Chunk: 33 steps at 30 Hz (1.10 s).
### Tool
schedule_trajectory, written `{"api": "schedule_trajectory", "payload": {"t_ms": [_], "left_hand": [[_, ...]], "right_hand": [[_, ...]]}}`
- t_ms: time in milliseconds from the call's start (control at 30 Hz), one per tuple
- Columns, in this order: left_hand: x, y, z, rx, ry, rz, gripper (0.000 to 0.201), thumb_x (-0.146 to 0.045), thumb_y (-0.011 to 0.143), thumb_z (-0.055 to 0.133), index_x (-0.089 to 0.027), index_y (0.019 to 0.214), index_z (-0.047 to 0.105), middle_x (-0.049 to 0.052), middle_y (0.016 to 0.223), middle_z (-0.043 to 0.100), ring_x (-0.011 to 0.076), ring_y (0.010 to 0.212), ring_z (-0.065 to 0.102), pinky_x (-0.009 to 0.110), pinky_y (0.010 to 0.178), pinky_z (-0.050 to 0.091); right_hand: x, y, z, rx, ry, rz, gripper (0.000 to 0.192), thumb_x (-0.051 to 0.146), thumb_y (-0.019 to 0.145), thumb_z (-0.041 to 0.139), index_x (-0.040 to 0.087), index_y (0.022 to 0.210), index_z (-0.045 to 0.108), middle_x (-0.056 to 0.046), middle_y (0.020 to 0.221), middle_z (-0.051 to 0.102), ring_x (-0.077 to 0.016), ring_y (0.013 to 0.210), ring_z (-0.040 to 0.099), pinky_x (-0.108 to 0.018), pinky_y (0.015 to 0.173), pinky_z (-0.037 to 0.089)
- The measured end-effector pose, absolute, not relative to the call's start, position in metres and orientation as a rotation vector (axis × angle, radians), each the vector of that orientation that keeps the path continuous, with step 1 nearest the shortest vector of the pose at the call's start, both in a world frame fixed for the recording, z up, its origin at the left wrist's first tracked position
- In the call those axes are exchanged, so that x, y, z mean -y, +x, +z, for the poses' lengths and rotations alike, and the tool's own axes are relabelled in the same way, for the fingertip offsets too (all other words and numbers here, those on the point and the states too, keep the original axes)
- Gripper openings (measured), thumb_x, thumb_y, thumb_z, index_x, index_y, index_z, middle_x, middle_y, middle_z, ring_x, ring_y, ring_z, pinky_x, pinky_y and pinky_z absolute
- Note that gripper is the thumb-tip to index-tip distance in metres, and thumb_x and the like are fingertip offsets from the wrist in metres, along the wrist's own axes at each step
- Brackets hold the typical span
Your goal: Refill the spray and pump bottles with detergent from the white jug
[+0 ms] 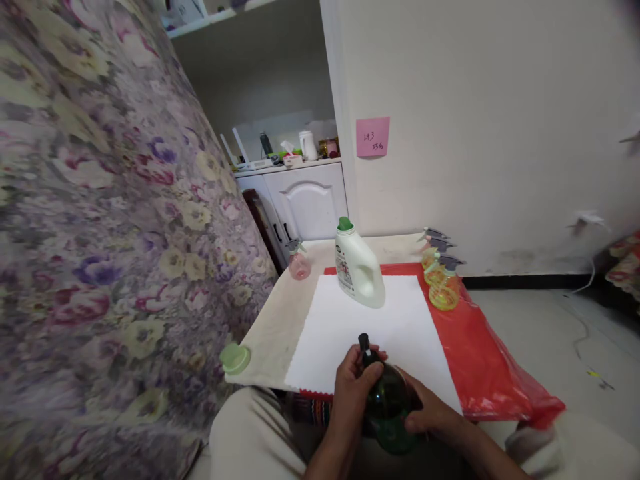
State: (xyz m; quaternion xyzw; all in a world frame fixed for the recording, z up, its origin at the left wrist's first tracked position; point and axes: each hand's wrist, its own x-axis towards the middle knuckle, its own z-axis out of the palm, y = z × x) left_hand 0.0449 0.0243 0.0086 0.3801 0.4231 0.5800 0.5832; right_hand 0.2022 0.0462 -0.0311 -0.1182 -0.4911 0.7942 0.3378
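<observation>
Dark green bottle [386, 395]: held tilted at the near edge of the table [280, 327]; probably stiff, smooth, slippery if wet; weight cannot be told;
Left hand [352, 380]: curled round the neck, below the black top [364, 341];
Right hand [433, 411]: clasped against the rounded belly;
Neck and belly: best gripped together.

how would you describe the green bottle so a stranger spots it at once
Find the table with the white sheet, then its near edge. There the left hand holds the green bottle near its neck, the right hand its body. It is dark with a black top, unlike the pale jug standing on the sheet.
</observation>
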Motion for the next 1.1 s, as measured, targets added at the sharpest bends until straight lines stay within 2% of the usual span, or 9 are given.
{"api": "schedule_trajectory", "payload": {"t_ms": [133,233,333,467,533,700,800,1000,1100], "left_hand": [[-0.019,0.038,0.022,-0.792,0.874,1.211,0.042,-0.036,0.082,0.064,-0.016,0.119,0.059,0.013,0.117,0.064,0.0182,0.087,0.062,0.028,0.076,0.048],[-0.018,0.036,0.022,-0.72,0.829,1.204,0.036,-0.036,0.083,0.063,-0.013,0.11,0.062,0.014,0.11,0.067,0.0196,0.086,0.063,0.029,0.076,0.048],[-0.021,0.04,0.013,-0.728,0.794,1.283,0.03,-0.034,0.078,0.069,-0.015,0.1,0.063,0.011,0.099,0.07,0.0187,0.079,0.064,0.028,0.071,0.048],[-0.024,0.045,0.005,-0.869,0.793,1.4,0.026,-0.026,0.074,0.074,-0.018,0.095,0.062,0.005,0.092,0.07,0.0169,0.082,0.063,0.025,0.072,0.047],[-0.024,0.045,0.007,-0.903,0.805,1.396,0.028,-0.027,0.073,0.074,-0.019,0.097,0.062,0.005,0.093,0.07,0.0169,0.081,0.063,0.025,0.071,0.047],[-0.021,0.041,0.019,-0.795,0.776,1.268,0.042,-0.042,0.079,0.067,-0.015,0.111,0.062,0.013,0.107,0.069,0.0236,0.089,0.065,0.031,0.077,0.048],[-0.022,0.042,0.017,-0.773,0.751,1.27,0.037,-0.037,0.078,0.07,-0.015,0.107,0.062,0.013,0.106,0.07,0.0224,0.083,0.066,0.03,0.073,0.049],[-0.029,0.049,0.007,-0.875,0.739,1.433,0.026,-0.022,0.069,0.078,-0.019,0.087,0.059,0.003,0.087,0.07,0.0158,0.078,0.063,0.026,0.071,0.048],[-0.028,0.047,0.008,-0.863,0.787,1.4,0.034,-0.025,0.071,0.077,-0.019,0.1,0.061,0.005,0.093,0.069,0.0174,0.083,0.063,0.026,0.072,0.049]], "right_hand": [[-0.043,0.205,-0.03,1.249,-0.268,2.158,0.095,0.05,0.051,0.085,0.022,0.134,0.048,-0.009,0.131,0.056,-0.0337,0.124,0.046,-0.043,0.101,0.036],[-0.042,0.207,-0.03,1.246,-0.255,2.178,0.097,0.052,0.05,0.084,0.021,0.135,0.048,-0.009,0.131,0.056,-0.0341,0.126,0.044,-0.043,0.103,0.034],[-0.043,0.206,-0.032,1.268,-0.269,2.145,0.095,0.051,0.052,0.084,0.021,0.135,0.047,-0.009,0.131,0.055,-0.0337,0.126,0.043,-0.042,0.102,0.034],[-0.046,0.203,-0.034,1.301,-0.298,2.058,0.092,0.048,0.052,0.085,0.024,0.134,0.049,-0.008,0.13,0.056,-0.0329,0.124,0.045,-0.043,0.1,0.036],[-0.046,0.203,-0.033,1.303,-0.293,2.052,0.09,0.048,0.053,0.084,0.023,0.133,0.05,-0.008,0.13,0.057,-0.0329,0.123,0.046,-0.044,0.101,0.035],[-0.044,0.208,-0.024,1.253,-0.265,2.128,0.09,0.049,0.054,0.083,0.021,0.133,0.049,-0.008,0.127,0.059,-0.0329,0.122,0.047,-0.044,0.103,0.033],[-0.045,0.21,-0.024,1.259,-0.257,2.136,0.088,0.048,0.055,0.083,0.022,0.133,0.049,-0.008,0.127,0.058,-0.0325,0.122,0.047,-0.043,0.101,0.035],[-0.05,0.209,-0.035,1.326,-0.284,2.034,0.083,0.039,0.057,0.084,0.023,0.131,0.051,-0.007,0.124,0.06,-0.0303,0.114,0.053,-0.041,0.096,0.037],[-0.05,0.21,-0.034,1.313,-0.274,2.039,0.084,0.041,0.056,0.084,0.023,0.131,0.05,-0.007,0.125,0.059,-0.0307,0.114,0.053,-0.042,0.096,0.038]]}}
